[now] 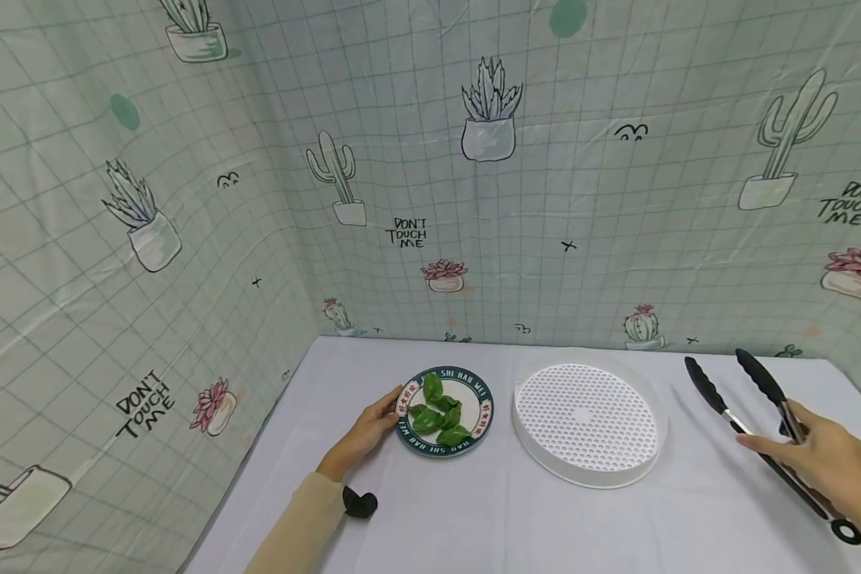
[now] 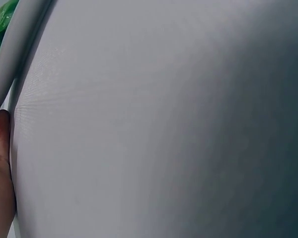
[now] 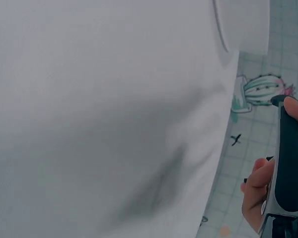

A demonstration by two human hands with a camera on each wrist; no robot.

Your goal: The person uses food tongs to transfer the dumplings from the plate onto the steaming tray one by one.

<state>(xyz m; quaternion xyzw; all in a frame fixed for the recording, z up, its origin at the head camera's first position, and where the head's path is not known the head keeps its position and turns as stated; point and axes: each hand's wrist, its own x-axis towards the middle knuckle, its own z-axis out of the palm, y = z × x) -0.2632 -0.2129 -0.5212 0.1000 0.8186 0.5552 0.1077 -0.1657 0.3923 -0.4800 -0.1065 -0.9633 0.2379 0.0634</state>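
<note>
Two hands, a plate and a pair of tongs

Several green dumplings (image 1: 439,414) lie heaped on a small round plate (image 1: 482,397) with a dark lettered rim, which sits on the white table (image 1: 473,518) left of centre. At the plate's left edge rests the left hand (image 1: 368,431), its fingertips touching the rim; the fingers look only lightly bent, not wrapped around anything. From the left wrist view, part of that hand (image 2: 0,173) lies against the pale plate rim (image 2: 10,54), with a scrap of green at the top corner.

Just right of the plate sits a white round tray (image 1: 587,470) with a perforated base. Farther right, the right hand (image 1: 825,462) grips black-tipped tongs (image 1: 732,399) by their handles, the two arms spread apart and pointing to the far side. The right wrist view shows fingers (image 3: 258,183) curled around the dark handle (image 3: 290,163).

A cactus-print cloth (image 1: 473,199) hangs behind and to the left.
</note>
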